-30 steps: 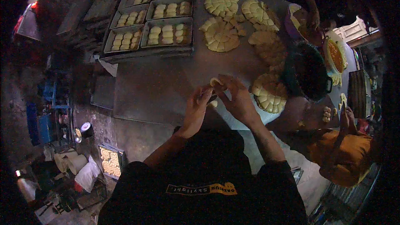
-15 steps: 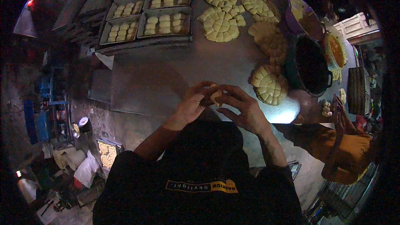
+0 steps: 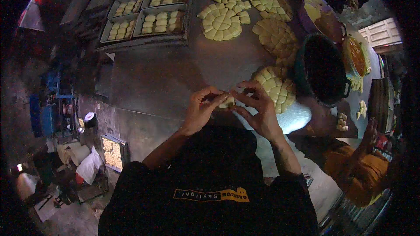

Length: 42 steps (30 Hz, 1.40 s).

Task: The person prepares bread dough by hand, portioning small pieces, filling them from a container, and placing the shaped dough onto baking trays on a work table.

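Bare L hand [image 3: 197,110] & R hand [image 3: 262,112] pinch small, pale-yellow dough piece [image 3: 227,102] by near edge of smooth grey table [image 3: 148,76]; long axis/heading unclear, part hidden. Vs prev. frame, piece shows squatter, less upright.

The tabletop [image 3: 153,74] looks to me like smooth metal, glossy where light strikes; the pans [image 3: 162,36] seem duller metal. The purple tub [image 3: 302,19] looks plastic, the dough piece [image 3: 226,103] smooth, the black shirt [image 3: 210,166] matt cloth, the white bag [image 3: 89,166] crinkled plastic.

Dough rounds [image 3: 222,22] lie between trays [image 3: 159,35] and a basin [image 3: 323,67].
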Tool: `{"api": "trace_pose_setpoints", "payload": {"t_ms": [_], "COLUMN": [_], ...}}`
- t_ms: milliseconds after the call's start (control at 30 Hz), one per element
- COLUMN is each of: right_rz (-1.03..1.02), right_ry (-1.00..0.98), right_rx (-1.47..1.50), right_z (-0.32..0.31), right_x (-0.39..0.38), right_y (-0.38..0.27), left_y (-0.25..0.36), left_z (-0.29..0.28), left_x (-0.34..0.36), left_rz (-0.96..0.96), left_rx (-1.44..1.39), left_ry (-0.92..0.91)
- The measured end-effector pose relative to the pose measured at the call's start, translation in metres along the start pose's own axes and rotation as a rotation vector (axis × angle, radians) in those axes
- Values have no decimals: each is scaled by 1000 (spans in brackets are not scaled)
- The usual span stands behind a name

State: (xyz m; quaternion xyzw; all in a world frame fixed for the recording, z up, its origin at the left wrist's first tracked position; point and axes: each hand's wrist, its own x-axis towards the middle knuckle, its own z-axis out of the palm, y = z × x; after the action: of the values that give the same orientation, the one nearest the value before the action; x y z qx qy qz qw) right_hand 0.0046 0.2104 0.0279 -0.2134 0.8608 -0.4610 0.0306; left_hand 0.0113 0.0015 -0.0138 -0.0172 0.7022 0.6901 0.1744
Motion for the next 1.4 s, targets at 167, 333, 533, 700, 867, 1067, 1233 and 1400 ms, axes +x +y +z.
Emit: {"api": "trace_pose_setpoints", "payload": {"t_ms": [167,333,533,700,867,1067,1233,1400], "right_rz": [191,-120,55,-47,-416,-189,221,-101], "right_ry": [-126,-186,-279,-212,-223,-235,-398,-103], "right_rx": [39,252,406,33,-241,-58,229,-107], "right_z": [-14,-27,-18,-5,25,95,113,151], "right_x": [-2,-4,-9,-11,-23,-8,57,63], "right_y": [18,44,47,32,12,39,66,121], "left_y": [6,4,10,-20,-64,-69,-75,-60], "left_z": [34,36,49,39,13,-2,-42,-94], "left_x": [-2,-3,-15,-11,-23,-31,-29,-25], "left_rz": [-307,-268,112,12,-139,-58,31,-90], "left_rx": [-574,-564,136,93,-525,128,224,-142], "left_ry": [-37,-150,-122,-132,16,347,264,253]}}
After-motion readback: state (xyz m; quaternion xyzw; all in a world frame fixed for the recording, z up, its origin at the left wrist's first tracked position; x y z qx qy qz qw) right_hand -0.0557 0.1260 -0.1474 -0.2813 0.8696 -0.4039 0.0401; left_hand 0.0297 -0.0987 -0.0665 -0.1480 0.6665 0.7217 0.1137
